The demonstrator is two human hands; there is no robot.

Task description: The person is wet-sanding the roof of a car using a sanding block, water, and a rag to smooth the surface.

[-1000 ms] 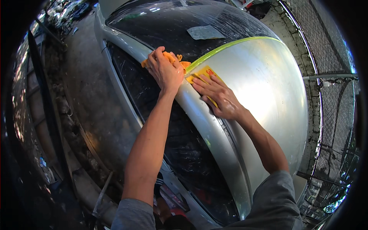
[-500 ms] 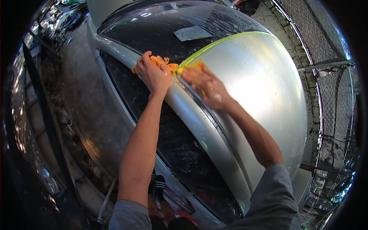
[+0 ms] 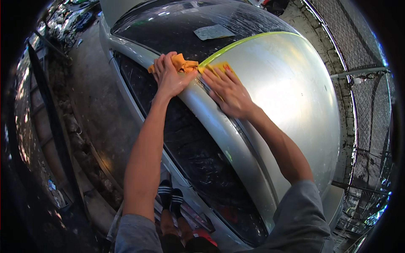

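Bent over a silver car, I have both hands at the front corner of its roof (image 3: 291,88). My left hand (image 3: 171,80) grips a bunched orange cloth (image 3: 181,64) on the pillar beside the windshield. My right hand (image 3: 228,90) lies with fingers stretched over a flat yellow sheet or cloth (image 3: 233,72) with a small red mark, pressing it onto the roof by the side groove. What the sheet is made of I cannot tell. Yellow-green tape (image 3: 249,40) runs along the roof's front edge and ends near both hands.
A paper sheet (image 3: 214,32) lies on the dark windshield (image 3: 168,33). Dark side windows (image 3: 190,143) slope below my arms. My feet (image 3: 171,196) in striped dark socks stand beside the car. A wire fence (image 3: 367,109) lines the right; a dark bar (image 3: 52,114) stands at left.
My right hand has slid slightly with the yellow sheet and shows less blur. My left hand has shifted a little left and up with the orange cloth. The view has tilted slightly; both feet now show.
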